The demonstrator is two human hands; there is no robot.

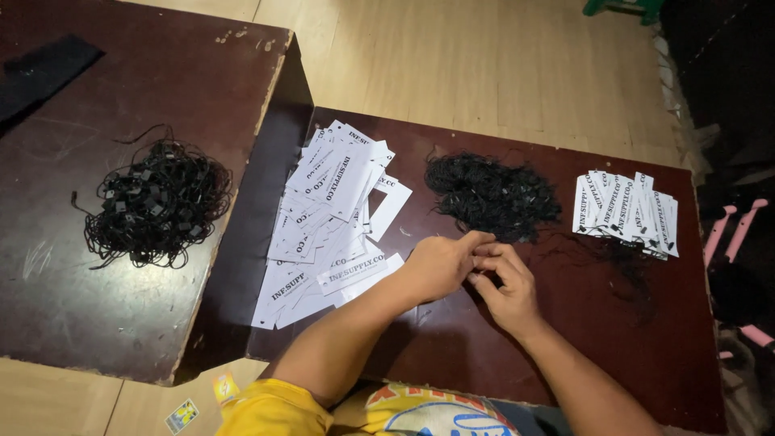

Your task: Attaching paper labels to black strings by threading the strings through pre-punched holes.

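With both hands meeting over the middle of the low dark table, my left hand is curled, fingertips pinched together at the contact point. My right hand is half closed, fingers bent in toward the left. Something thin sits between the fingertips, probably one black string loop, but it's too small to tell for sure.

Key relation: the heap of black string loops lies just beyond the fingertips, straight ahead and a touch right. My right hand is the nearer one; a few loose strands trail from the heap toward it.

The loose pile of white paper hang tags is to the left, its near edge touching my left wrist area. Tags lie fanned, long axes mostly running diagonally away from me, up and right. My left hand is nearer to it.

Far right: a smaller overlapped row of white tags, strings hanging off its near side, well apart from both hands.

Far left, on the second, higher table: another tangle of black strings with small square locks, out of easy reach.
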